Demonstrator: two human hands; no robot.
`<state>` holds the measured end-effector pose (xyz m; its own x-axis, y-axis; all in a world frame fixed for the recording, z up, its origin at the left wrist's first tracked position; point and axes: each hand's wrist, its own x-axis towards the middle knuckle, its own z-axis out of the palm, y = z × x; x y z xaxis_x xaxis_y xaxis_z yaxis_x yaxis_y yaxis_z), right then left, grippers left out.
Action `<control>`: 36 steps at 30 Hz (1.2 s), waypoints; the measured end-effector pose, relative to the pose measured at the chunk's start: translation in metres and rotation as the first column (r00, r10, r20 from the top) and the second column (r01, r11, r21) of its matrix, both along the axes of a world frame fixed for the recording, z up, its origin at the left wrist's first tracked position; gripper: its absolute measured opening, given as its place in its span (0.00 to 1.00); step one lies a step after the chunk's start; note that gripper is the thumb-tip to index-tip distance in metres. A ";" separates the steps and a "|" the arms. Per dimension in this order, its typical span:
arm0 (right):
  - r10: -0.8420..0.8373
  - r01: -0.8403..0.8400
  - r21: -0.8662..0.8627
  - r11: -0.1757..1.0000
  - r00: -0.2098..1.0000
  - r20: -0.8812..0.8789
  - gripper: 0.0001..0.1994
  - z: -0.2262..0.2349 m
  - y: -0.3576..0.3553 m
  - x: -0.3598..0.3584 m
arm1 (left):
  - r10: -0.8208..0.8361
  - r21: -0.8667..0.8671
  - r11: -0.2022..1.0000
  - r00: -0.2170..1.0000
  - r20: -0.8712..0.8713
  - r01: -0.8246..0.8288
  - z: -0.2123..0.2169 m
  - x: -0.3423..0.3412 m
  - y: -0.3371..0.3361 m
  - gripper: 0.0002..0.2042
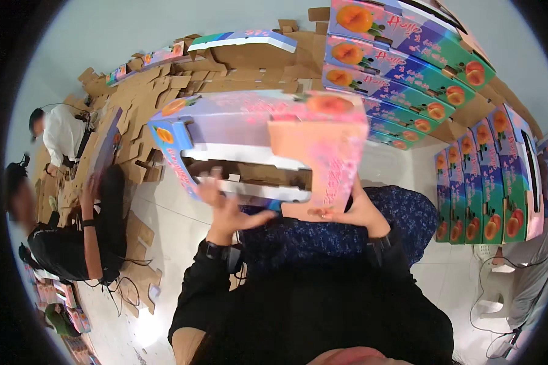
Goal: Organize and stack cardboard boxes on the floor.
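In front of me is a cardboard fruit box [225, 115], printed in pink, purple and blue with orange fruit pictures. It is raised above my lap, tilted, and slightly blurred. A long opening in its side shows the brown inside. My right hand [362, 213] grips its lower right corner, thumb along the near edge and the other fingers partly hidden. At the lower left edge my left hand [225, 210] is open, fingers spread up in front of the opening; whether they touch the box I cannot tell.
Stacked printed boxes [402, 67] rise at the far right, with another row of boxes [484, 182] nearer on the right. Flat brown cardboard pieces [146, 91] spread across the back left. Co-workers sit at the left, one in black [67, 249]. Cables lie on the floor both sides.
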<state>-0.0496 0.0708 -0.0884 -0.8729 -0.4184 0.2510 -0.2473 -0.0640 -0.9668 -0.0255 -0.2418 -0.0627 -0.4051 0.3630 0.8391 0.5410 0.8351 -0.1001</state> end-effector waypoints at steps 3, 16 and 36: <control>0.053 -0.052 0.117 0.992 0.998 -0.012 0.56 -0.010 0.006 0.011 | 0.320 0.260 0.913 0.947 0.024 -0.315 0.000 0.007 -0.053 0.53; 0.055 -0.048 0.212 0.976 0.998 -0.027 0.33 -0.065 0.003 0.033 | -0.530 0.901 0.016 0.761 0.375 -0.433 -0.040 -0.015 -0.126 0.33; -0.368 0.378 -0.082 0.922 0.922 0.119 0.16 0.008 0.214 0.152 | -0.798 0.946 0.238 0.600 0.062 0.219 0.084 -0.038 0.119 0.51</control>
